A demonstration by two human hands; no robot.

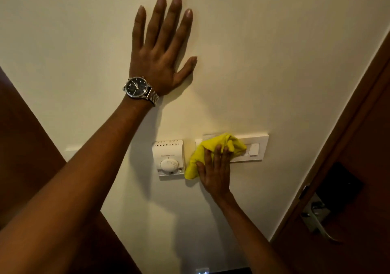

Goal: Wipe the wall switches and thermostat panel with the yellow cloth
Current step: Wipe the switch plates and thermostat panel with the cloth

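My right hand (215,171) presses a bunched yellow cloth (211,149) against the left half of a long white switch plate (258,145) on the cream wall. The cloth hides most of the switches; one rocker shows at the plate's right end. Just left of the cloth sits a white thermostat panel (168,157) with a round dial, uncovered. My left hand (162,50) lies flat on the bare wall well above the thermostat, fingers spread, holding nothing. A metal wristwatch (139,89) is on that wrist.
A dark brown wooden door (348,168) with a black lock plate and a silver lever handle (316,216) stands at the right. Brown wood panelling (25,147) borders the wall at the left. A dark object edge shows at the bottom centre.
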